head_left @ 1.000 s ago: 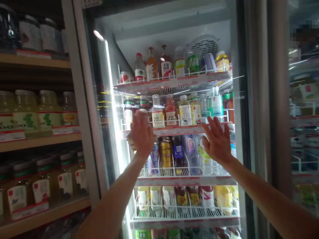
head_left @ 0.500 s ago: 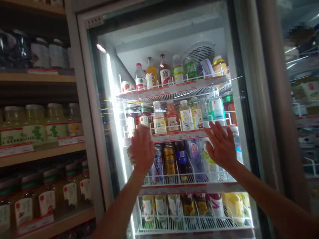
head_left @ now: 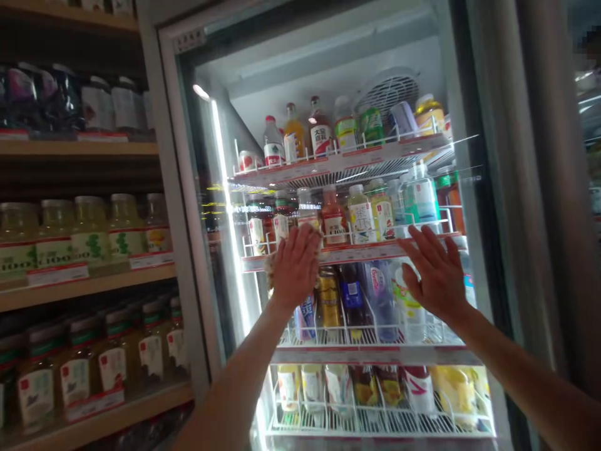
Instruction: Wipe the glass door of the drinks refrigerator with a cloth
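A glass cooler door (head_left: 211,250) stands in front of me, with lit shelves of drinks behind it. My left hand (head_left: 297,266) lies against the glass with its fingers together, over a brownish cloth (head_left: 270,266). Only the cloth's edges show around the hand; the rest is hidden under the palm. On the right, my right hand (head_left: 434,272) rests against or just off the glass, its fingers spread and nothing in it. Behind the glass between the hands are a red-orange bottle (head_left: 334,216) and a gold can (head_left: 329,297).
To the left, wooden shelves (head_left: 89,288) carry several rows of bottles and jars. A grey door frame (head_left: 181,207) separates them from the cooler. At the right edge runs a wide metallic post (head_left: 526,188), with more shelving beyond it.
My left hand has slid rightward across the glass with the cloth. The right hand keeps nearly the same place on the door. The whole view has shifted slightly.
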Motion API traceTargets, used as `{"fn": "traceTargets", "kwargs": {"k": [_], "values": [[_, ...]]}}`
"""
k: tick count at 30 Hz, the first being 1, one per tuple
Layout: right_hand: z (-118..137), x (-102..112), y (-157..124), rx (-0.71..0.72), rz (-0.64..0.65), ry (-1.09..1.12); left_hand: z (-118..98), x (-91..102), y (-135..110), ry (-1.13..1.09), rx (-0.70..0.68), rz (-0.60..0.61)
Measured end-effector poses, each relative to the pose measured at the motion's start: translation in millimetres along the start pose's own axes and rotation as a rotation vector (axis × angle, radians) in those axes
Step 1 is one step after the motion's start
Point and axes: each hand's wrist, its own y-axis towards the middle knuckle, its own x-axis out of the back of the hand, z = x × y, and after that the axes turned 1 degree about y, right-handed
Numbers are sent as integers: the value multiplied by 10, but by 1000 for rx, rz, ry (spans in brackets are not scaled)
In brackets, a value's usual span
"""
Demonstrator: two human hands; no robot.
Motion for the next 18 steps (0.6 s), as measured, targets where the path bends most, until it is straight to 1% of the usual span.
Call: {"fn": "traceTargets", "kwargs": {"k": [1, 2, 4, 5, 6, 7, 8, 10, 11, 12, 13, 14, 16, 17, 18], "values": [[-1, -1, 0, 3, -3, -5, 152, 44, 29, 14, 54, -25], [-2, -4, 0, 7, -6, -14, 341, 99, 46, 38, 150, -78], [2, -11, -1, 10, -14, -34, 683, 194, 51, 104, 404, -225], [5, -15, -2, 12, -18, -44, 774, 215, 46, 126, 488, -271], [8, -17, -3, 14, -22, -53, 788, 213, 42, 136, 520, -291], [12, -18, -4, 16, -25, -62, 732, 190, 43, 134, 491, -280], [15, -19, -5, 13, -25, -72, 626, 153, 52, 123, 407, -236], [19, -19, -7, -2, -18, -89, 391, 80, 100, 95, 172, -121], [19, -21, -9, -2, -19, -94, 323, 62, 138, 87, 74, -71], [16, -25, -11, 4, -27, -97, 310, 63, 182, 86, 23, -42], [13, -31, -13, 14, -38, -98, 349, 80, 227, 93, 38, -45], [8, -39, -16, 28, -50, -98, 421, 106, 270, 109, 113, -81], [-1, -55, -23, 48, -61, -97, 554, 149, 336, 148, 331, -186], [-6, -62, -28, 45, -57, -96, 560, 146, 355, 161, 400, -214], [-10, -67, -32, 42, -57, -95, 506, 124, 365, 166, 409, -208]]}}
